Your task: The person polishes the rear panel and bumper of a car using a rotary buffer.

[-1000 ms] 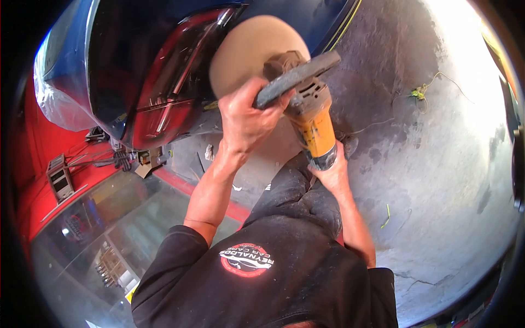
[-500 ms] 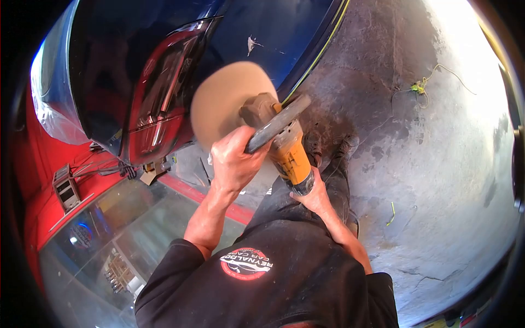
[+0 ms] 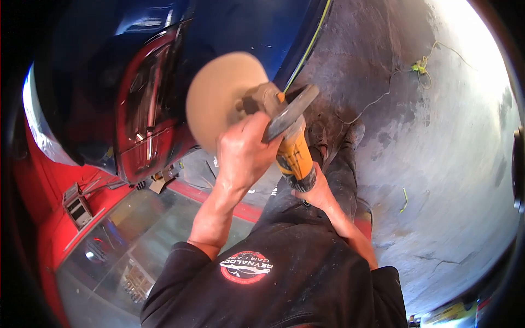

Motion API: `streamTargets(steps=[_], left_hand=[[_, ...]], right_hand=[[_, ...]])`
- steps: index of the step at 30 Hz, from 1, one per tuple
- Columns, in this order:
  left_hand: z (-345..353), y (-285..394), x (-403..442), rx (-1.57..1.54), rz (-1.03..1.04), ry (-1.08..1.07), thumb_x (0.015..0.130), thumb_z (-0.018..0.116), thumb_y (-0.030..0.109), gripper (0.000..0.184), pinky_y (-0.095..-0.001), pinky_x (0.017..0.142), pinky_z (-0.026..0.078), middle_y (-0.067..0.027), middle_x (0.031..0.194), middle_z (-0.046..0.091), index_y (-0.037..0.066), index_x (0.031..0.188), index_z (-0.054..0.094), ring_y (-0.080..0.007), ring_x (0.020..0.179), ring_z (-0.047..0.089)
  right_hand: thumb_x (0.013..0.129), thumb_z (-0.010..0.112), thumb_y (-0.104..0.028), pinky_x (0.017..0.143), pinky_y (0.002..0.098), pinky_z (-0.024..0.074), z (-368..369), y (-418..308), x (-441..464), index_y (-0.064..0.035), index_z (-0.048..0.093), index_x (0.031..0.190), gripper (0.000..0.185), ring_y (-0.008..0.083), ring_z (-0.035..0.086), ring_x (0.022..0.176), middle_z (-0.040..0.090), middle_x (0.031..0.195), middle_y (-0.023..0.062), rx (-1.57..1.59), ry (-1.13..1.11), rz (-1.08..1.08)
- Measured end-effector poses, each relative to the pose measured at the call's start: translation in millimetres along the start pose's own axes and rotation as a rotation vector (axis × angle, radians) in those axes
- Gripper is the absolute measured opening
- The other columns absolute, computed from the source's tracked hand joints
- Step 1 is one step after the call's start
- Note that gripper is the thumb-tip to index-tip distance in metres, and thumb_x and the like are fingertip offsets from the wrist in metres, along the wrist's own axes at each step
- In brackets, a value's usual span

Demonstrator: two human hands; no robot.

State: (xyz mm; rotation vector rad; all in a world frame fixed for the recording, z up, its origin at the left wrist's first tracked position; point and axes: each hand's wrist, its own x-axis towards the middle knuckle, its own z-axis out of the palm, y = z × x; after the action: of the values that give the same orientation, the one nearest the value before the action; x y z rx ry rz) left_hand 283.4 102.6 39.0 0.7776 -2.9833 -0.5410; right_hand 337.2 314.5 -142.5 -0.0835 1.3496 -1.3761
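Note:
A yellow and black power polisher (image 3: 295, 156) with a large round tan pad (image 3: 224, 95) is held between my hands. My left hand (image 3: 246, 147) is wrapped round its dark loop handle (image 3: 293, 112), just behind the pad. Lower down, my right hand (image 3: 317, 191) grips the black rear end of the body. The pad looks blurred and lies over the dark blue car panel (image 3: 235, 27); whether it touches the paint cannot be told. To the left of the pad is the car's red tail light (image 3: 145, 112).
A yellow-green cord (image 3: 420, 67) lies on the grey concrete floor (image 3: 448, 147) at right. My shoes are below the polisher. At lower left are a glass surface (image 3: 117, 262) with a red frame and a grey device (image 3: 77, 206). Plastic film covers the car's left edge.
The polisher and both hands have moved left and up over the panel since one second ago. The view has shifted, with the tail light now further left. White marks on the panel are no longer seen.

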Motion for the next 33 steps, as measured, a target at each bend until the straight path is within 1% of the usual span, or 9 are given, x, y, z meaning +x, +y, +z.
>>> streamTargets(steps=[4,8,12,15,18,24,26,30,33], left_hand=[[37.8,-15.9,-6.0,-0.071,-0.041,-0.109,0.080,0.084,0.011,0.020,-0.0412,0.062,0.052,-0.0136,0.077,0.067,0.005,0.087,0.066,-0.0338,0.069,0.067],[57.9,-13.0,17.4,-0.034,0.071,-0.096,0.078,0.082,0.010,0.021,-0.0430,0.065,0.053,-0.0127,0.081,0.069,0.007,0.093,0.067,-0.0348,0.076,0.070],[60.3,2.7,62.3,0.012,0.133,-0.032,0.077,0.084,0.021,0.028,-0.0439,0.065,0.055,-0.0097,0.082,0.071,0.011,0.099,0.069,-0.0338,0.078,0.071],[56.1,8.3,79.3,0.012,0.167,0.028,0.077,0.083,0.024,0.029,-0.0441,0.065,0.055,-0.0091,0.081,0.070,0.012,0.098,0.067,-0.0337,0.078,0.071],[53.2,-2.9,63.8,0.018,0.208,0.037,0.075,0.084,0.020,0.028,-0.0445,0.064,0.054,-0.0085,0.078,0.067,0.011,0.093,0.065,-0.0342,0.076,0.070],[46.1,-29.0,-24.3,0.071,0.234,-0.103,0.067,0.085,0.015,0.032,-0.0441,0.059,0.049,-0.0060,0.072,0.058,0.012,0.083,0.057,-0.0310,0.066,0.065],[54.4,-38.8,-34.5,0.073,0.209,-0.151,0.067,0.083,0.015,0.031,-0.0429,0.059,0.049,-0.0055,0.073,0.058,0.012,0.083,0.057,-0.0304,0.066,0.064],[63.7,-29.0,-17.0,0.083,0.250,-0.209,0.066,0.081,0.007,0.028,-0.0426,0.060,0.049,-0.0067,0.076,0.063,0.011,0.086,0.062,-0.0323,0.066,0.064],[83.3,-11.2,24.2,0.098,0.325,-0.107,0.072,0.081,0.013,0.023,-0.0438,0.059,0.051,-0.0075,0.076,0.065,0.011,0.086,0.062,-0.0336,0.067,0.066]], right_hand=[[0.063,0.096,-0.013,0.106,0.0367,0.0482,-5.5,38.3,-6.5,-0.0018,0.044,0.138,0.092,0.0213,0.064,0.119,0.067,0.122,0.0121,-0.122,-0.001,0.009],[0.061,0.095,-0.009,0.104,0.0372,0.0486,-16.1,35.8,6.2,-0.0022,0.047,0.134,0.088,0.0233,0.064,0.116,0.067,0.120,0.0121,-0.081,0.055,-0.005],[0.059,0.095,-0.009,0.103,0.0368,0.0485,-31.0,12.3,37.1,-0.0019,0.050,0.133,0.086,0.0232,0.065,0.114,0.068,0.122,0.0118,-0.095,0.128,-0.109],[0.060,0.094,-0.008,0.103,0.0365,0.0484,-33.7,0.0,47.3,-0.0020,0.051,0.132,0.085,0.0226,0.064,0.114,0.068,0.122,0.0113,-0.077,0.134,-0.120],[0.060,0.094,-0.009,0.103,0.0367,0.0484,-29.7,3.1,44.3,-0.0022,0.050,0.133,0.085,0.0221,0.064,0.115,0.067,0.122,0.0112,-0.088,0.139,-0.090],[0.060,0.095,-0.007,0.106,0.0374,0.0482,-3.2,70.4,-8.0,-0.0026,0.048,0.134,0.088,0.0219,0.063,0.118,0.066,0.122,0.0110,-0.052,0.008,0.007],[0.061,0.096,-0.008,0.106,0.0378,0.0482,-0.1,73.5,-16.4,-0.0027,0.047,0.136,0.090,0.0225,0.063,0.120,0.066,0.124,0.0117,-0.065,0.011,0.019],[0.061,0.095,-0.007,0.106,0.0374,0.0481,-6.3,77.1,-3.0,-0.0025,0.046,0.137,0.091,0.0225,0.063,0.121,0.065,0.125,0.0118,-0.051,0.015,0.007],[0.060,0.094,-0.005,0.107,0.0370,0.0472,-18.7,67.0,26.2,-0.0023,0.046,0.137,0.090,0.0214,0.063,0.118,0.067,0.124,0.0104,0.026,0.093,-0.037]])
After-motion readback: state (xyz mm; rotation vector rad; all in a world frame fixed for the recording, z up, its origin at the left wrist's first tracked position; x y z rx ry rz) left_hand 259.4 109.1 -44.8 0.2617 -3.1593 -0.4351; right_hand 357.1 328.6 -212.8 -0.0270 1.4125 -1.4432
